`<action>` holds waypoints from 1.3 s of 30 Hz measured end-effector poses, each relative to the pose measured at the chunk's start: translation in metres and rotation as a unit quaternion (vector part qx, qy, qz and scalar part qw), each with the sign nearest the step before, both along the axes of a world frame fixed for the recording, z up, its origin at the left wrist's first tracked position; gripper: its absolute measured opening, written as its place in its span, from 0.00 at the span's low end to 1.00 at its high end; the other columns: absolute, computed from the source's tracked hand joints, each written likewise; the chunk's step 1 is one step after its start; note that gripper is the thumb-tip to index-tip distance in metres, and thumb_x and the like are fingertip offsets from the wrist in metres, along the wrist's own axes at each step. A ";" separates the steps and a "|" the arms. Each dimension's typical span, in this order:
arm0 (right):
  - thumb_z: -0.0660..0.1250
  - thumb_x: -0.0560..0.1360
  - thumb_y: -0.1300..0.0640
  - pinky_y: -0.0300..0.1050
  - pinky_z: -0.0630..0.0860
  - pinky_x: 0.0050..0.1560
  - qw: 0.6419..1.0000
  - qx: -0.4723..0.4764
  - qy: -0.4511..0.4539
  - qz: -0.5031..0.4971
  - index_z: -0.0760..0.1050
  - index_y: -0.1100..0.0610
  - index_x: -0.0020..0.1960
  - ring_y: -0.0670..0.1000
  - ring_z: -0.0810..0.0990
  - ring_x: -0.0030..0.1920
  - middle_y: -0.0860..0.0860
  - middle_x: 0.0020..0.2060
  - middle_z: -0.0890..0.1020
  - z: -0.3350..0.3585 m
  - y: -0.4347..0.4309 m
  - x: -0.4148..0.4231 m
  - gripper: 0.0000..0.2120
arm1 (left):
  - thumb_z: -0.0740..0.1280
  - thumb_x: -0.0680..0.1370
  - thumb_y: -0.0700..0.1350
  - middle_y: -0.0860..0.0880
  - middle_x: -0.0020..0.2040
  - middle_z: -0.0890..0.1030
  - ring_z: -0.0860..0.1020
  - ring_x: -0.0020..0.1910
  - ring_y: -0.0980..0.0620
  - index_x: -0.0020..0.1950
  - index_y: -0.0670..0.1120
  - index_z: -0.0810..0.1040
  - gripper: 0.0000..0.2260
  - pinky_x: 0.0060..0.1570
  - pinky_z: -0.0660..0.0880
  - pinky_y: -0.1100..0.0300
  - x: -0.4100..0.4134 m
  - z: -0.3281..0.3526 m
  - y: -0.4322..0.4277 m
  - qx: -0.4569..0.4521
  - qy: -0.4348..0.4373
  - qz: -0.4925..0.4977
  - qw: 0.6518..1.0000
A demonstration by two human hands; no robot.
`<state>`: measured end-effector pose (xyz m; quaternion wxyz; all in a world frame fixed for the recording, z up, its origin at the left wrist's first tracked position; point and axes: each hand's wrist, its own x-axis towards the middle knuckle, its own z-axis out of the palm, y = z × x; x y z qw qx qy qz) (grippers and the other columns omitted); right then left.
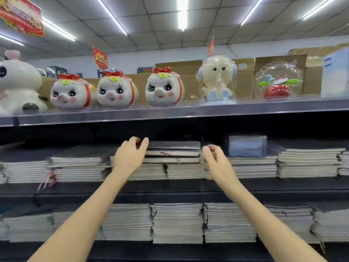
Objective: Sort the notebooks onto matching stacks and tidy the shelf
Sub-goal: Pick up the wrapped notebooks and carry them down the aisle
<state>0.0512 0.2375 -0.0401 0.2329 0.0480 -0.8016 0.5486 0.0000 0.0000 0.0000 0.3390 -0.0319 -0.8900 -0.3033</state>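
Centrally, dark notebooks (173, 150) stacked atop pale stacks (151, 172) on the middle shelf (170, 186), flanked by left hand (130, 156) and right hand (215, 161), both loosely spread, nothing gripped, contact not discernible, piggy banks (162, 88) shelved above

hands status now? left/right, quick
Left hand: open, fingers curved at the left end of the dark notebook pile, no grip yet.
Right hand: open, beside the pile's right end, holding nothing.
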 end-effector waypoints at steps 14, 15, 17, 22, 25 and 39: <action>0.65 0.75 0.63 0.47 0.81 0.39 0.976 -0.205 -0.022 0.065 0.71 0.57 0.63 0.54 0.80 0.51 0.50 0.51 0.80 0.004 -0.030 -0.016 0.17 | 0.71 0.71 0.56 0.47 0.54 0.78 0.75 0.51 0.50 0.55 0.44 0.75 0.20 0.47 0.71 0.56 -0.030 -0.012 0.000 0.222 -0.205 -0.170 0.938; 0.66 0.74 0.63 0.46 0.80 0.38 0.973 -0.217 -0.032 0.074 0.68 0.56 0.66 0.55 0.81 0.51 0.52 0.54 0.79 -0.001 -0.025 -0.011 0.22 | 0.70 0.73 0.55 0.48 0.53 0.77 0.74 0.49 0.52 0.52 0.46 0.73 0.16 0.47 0.70 0.56 -0.018 -0.015 -0.001 0.212 -0.211 -0.176 0.938; 0.68 0.73 0.63 0.48 0.80 0.37 0.954 -0.266 -0.079 0.110 0.59 0.50 0.73 0.59 0.81 0.51 0.56 0.58 0.77 -0.012 -0.013 0.001 0.33 | 0.70 0.74 0.54 0.50 0.51 0.79 0.76 0.49 0.53 0.53 0.47 0.74 0.14 0.44 0.71 0.58 0.005 -0.023 -0.006 0.194 -0.235 -0.200 0.931; 0.68 0.74 0.55 0.43 0.74 0.37 0.934 -0.269 -0.197 0.127 0.77 0.59 0.60 0.49 0.80 0.36 0.51 0.42 0.83 -0.035 -0.005 0.020 0.16 | 0.69 0.75 0.40 0.50 0.43 0.85 0.81 0.48 0.49 0.49 0.41 0.80 0.05 0.54 0.74 0.53 0.047 -0.050 -0.012 0.225 -0.281 -0.232 0.904; 0.70 0.73 0.56 0.43 0.73 0.44 0.945 -0.262 -0.162 0.113 0.81 0.59 0.53 0.51 0.82 0.43 0.53 0.44 0.86 -0.051 -0.007 0.029 0.10 | 0.74 0.72 0.46 0.48 0.46 0.86 0.83 0.48 0.48 0.53 0.41 0.79 0.14 0.57 0.76 0.49 0.057 -0.064 -0.006 0.260 -0.299 -0.216 0.892; 0.74 0.67 0.49 0.53 0.80 0.50 0.945 -0.255 -0.135 0.154 0.74 0.62 0.58 0.59 0.84 0.49 0.56 0.48 0.85 -0.118 0.003 0.122 0.25 | 0.75 0.62 0.54 0.43 0.45 0.85 0.84 0.41 0.47 0.53 0.41 0.80 0.25 0.36 0.79 0.57 0.199 -0.145 -0.012 0.452 -0.255 -0.135 0.844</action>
